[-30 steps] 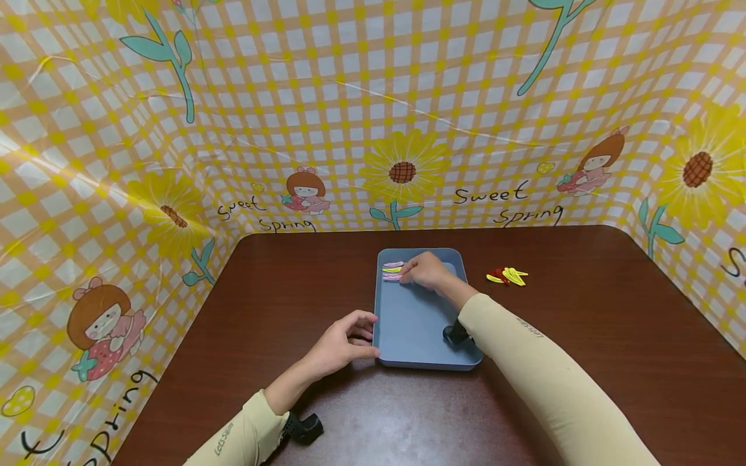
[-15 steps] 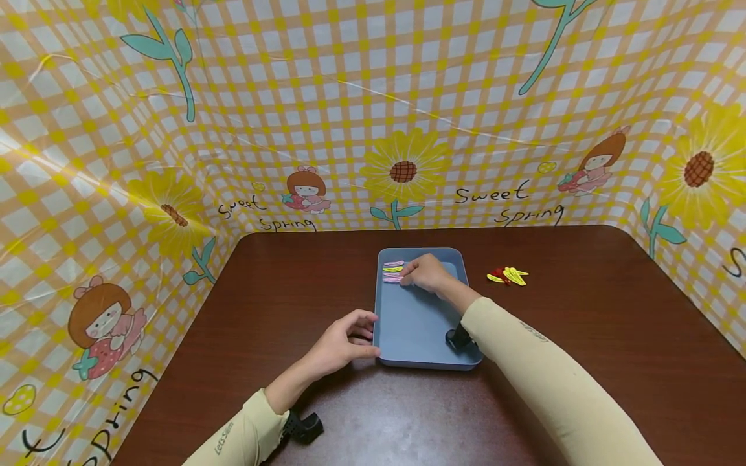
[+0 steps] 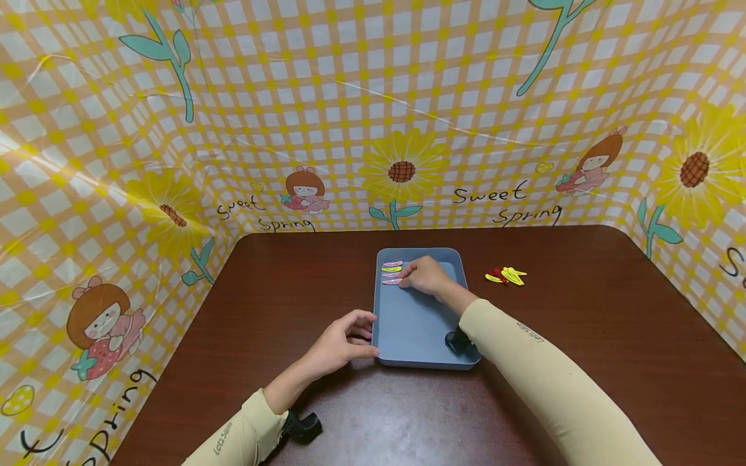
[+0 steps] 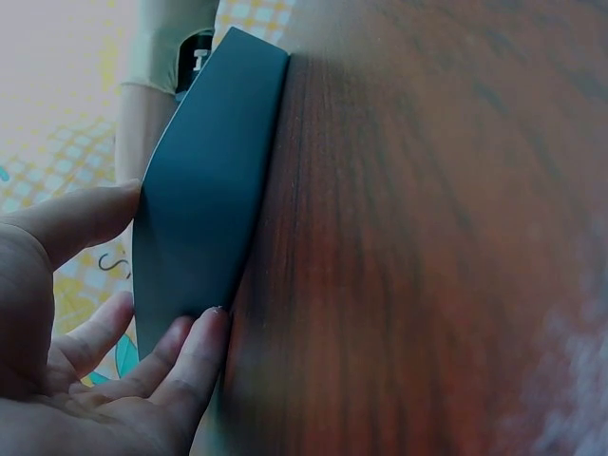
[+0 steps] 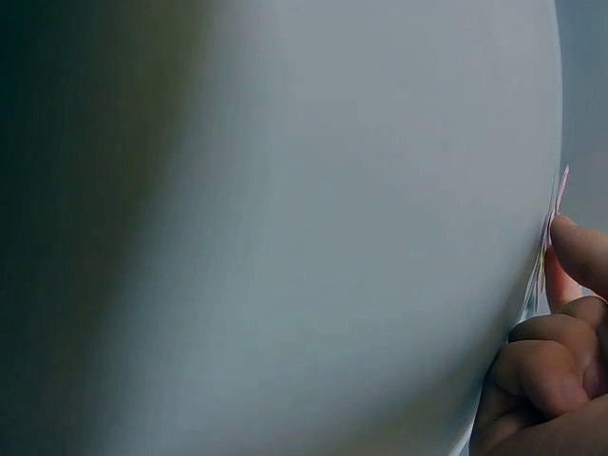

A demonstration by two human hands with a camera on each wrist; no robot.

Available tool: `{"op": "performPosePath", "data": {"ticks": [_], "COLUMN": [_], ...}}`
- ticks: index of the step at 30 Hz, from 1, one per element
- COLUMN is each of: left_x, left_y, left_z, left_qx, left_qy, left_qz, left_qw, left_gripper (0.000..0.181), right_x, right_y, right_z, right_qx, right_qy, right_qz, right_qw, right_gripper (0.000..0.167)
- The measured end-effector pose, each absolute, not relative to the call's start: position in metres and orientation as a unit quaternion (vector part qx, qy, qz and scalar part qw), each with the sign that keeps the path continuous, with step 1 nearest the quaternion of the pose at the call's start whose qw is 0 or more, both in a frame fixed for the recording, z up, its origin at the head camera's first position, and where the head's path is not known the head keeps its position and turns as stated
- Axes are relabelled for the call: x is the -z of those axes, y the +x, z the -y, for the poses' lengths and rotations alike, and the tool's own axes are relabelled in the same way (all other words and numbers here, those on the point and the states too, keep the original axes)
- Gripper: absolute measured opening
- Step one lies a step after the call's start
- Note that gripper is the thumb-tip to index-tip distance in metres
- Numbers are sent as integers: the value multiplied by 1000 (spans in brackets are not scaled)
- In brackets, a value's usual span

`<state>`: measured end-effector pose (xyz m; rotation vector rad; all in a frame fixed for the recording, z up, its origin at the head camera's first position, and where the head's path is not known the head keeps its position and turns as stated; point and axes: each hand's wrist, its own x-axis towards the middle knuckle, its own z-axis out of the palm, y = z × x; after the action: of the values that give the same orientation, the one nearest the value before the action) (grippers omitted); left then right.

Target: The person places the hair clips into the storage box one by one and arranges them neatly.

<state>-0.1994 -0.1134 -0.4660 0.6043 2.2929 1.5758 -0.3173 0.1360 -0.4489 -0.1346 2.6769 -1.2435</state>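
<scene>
On a dark brown wood-grain table (image 3: 291,278) stands a blue-grey rectangular tray (image 3: 416,330). The left hand (image 3: 338,343), loosely spread, touches its left wall; inside, beside a row of slim pink and yellow hair clips (image 3: 392,270), the right hand (image 3: 428,275) pinches the nearest pink clip (image 3: 391,282).

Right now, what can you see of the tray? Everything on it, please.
The tray is a shallow blue-grey rectangle with rounded corners and low raised walls, smooth like plastic. It sits flat on the brown table, long sides running away from the person. Pink and yellow hair clips lie in a column near its far left corner. The left hand touches its left wall; the right hand reaches inside, pinching the nearest clip. The right arm hides part of its right side.
</scene>
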Motion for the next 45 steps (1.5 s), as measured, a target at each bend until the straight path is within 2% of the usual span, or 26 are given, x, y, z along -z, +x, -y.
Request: {"op": "performPosePath", "data": {"ticks": [29,32,40,45], "left_x": [466,466,469,468], "left_y": [-200,-200,-201,-200], "left_z": [113,113,114,114], "left_qx": [-548,-547,-542,-544], "left_qy": [206,208,219,218], "left_qz": [-797,-798,-799,-798], "left_qw": [146,145,141,142], "left_gripper": [54,54,54,54], "right_x": [451,452,452,451], "right_y": [-317,-318,-320,-319], "right_z": [-133,-134,-135,-134], "right_qx": [413,414,426,428], "right_qy": [-35,-31,-20,-22], "right_qz": [-907,-907,-901,-900], "right_qw": [73,71,79,84], "right_gripper": [18,21,43,45]}}
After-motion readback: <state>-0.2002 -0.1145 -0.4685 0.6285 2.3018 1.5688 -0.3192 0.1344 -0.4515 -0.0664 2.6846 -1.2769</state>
